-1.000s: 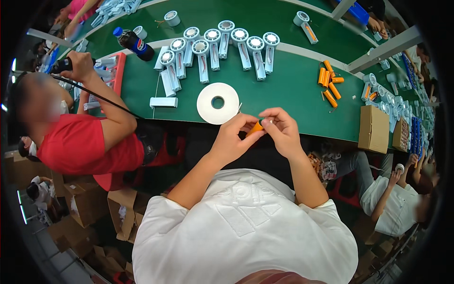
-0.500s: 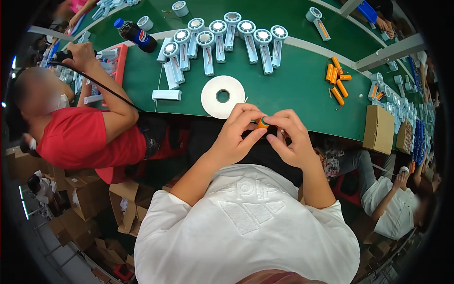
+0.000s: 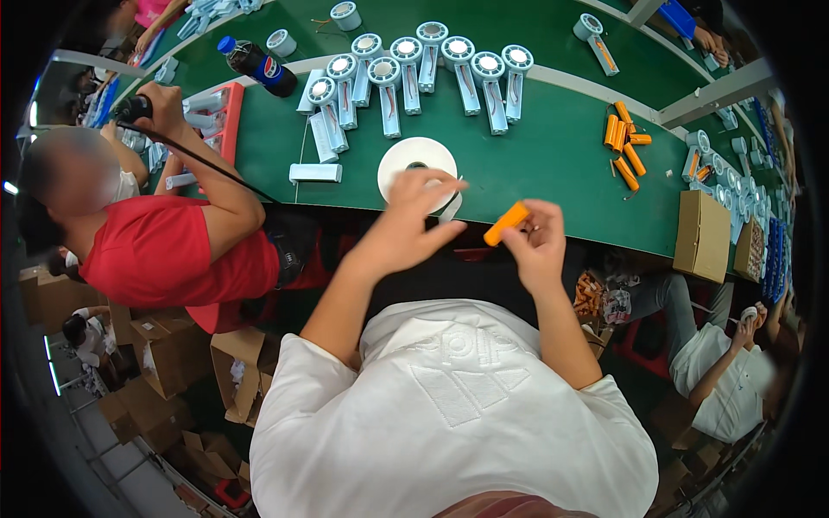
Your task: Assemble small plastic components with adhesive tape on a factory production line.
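Note:
Between the thumb and fingers of my right hand (image 3: 542, 243) is an orange cylindrical battery (image 3: 504, 225), tilted, just off the table's near edge. My left hand (image 3: 399, 231) is over the near side of a white tape roll (image 3: 399, 157), fingers stretched apart and slightly blurred, with nothing visible in them. A loose strip of tape (image 3: 452, 207) hangs from the roll beside my left fingers. Beyond the roll stand several light blue handheld fans (image 3: 384, 73) with opened handles showing wires. More orange batteries (image 3: 635, 160) lie in a loose pile at the right.
A light blue handle piece (image 3: 315, 173) lies left of the roll. A dark drink bottle (image 3: 257, 66) and a red tray (image 3: 229, 121) are farther left. A co-worker in red (image 3: 164, 242) sits close at left. A cardboard box (image 3: 701, 235) borders the right side.
My hands have parted. My left hand has let go of the battery and moved left over the tape roll; my right hand keeps the battery, now more fully visible. The view has shifted slightly.

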A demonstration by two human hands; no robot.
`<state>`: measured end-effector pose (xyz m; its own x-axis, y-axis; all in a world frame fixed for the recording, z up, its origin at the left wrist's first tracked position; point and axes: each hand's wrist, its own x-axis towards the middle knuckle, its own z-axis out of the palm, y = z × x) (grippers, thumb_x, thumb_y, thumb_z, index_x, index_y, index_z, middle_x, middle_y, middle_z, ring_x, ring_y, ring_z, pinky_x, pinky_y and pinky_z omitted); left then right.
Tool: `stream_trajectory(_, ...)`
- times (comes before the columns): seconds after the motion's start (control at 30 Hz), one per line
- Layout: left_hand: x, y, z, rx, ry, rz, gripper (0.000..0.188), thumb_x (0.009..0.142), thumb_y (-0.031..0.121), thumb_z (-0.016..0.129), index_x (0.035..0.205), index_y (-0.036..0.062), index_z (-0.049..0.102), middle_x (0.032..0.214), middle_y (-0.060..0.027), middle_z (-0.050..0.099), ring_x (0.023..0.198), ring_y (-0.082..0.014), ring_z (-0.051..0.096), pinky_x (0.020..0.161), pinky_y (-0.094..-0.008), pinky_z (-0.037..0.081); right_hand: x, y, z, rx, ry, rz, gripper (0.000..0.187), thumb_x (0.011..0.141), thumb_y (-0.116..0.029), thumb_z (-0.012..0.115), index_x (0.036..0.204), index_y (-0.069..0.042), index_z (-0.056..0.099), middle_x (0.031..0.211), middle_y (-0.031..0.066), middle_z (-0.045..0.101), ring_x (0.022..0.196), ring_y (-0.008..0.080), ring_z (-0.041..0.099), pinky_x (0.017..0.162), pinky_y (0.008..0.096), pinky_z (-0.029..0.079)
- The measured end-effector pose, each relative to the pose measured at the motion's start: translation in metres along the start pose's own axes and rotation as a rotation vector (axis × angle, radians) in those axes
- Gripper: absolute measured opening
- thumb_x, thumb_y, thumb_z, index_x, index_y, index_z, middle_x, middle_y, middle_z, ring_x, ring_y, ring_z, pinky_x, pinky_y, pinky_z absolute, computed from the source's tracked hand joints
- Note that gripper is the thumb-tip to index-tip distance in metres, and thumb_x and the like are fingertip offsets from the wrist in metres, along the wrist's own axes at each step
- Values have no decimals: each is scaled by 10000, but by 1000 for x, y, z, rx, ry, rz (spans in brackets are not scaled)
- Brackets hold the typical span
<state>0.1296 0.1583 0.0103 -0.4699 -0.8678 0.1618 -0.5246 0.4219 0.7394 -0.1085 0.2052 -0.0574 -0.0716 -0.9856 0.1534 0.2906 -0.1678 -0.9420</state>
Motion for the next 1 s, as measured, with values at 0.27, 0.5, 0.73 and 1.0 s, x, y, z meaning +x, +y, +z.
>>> stream_trajectory(0.27,-8,-62,-27,543,-151,42,560,737,179,826,1261,107,641,1595,-113,393,1483,-399,318,1194,-504,285,24,-11,-10,265,-69,342,459,951,48,682,1352,-119,537,1078,123,673,678,38,491,498,146,295)
stream_trajectory(0.5,-2,-54,-21,401,-50,127,491,674,206,823,1114,103,630,1610,-136,383,1502,-439,285,1216,-524,254,43,-10,6,215,-100,453,449,960,28,697,1356,-113,538,1031,102,663,745,52,549,536,148,340)
stream_trajectory(0.73,-4,-43,-6,231,214,134,477,689,241,825,1083,74,613,1650,-184,301,1506,-468,234,1213,-570,241,50,-29,25,193,-217,400,487,924,50,714,1354,-102,543,1038,115,678,720,63,525,607,164,409)
stream_trajectory(1.0,6,-33,20,-184,389,-226,487,723,263,825,1074,12,599,1671,-255,195,1497,-503,168,1192,-609,239,27,-21,39,216,-297,473,515,888,88,752,1343,-71,572,904,69,671,784,100,606,770,204,486)
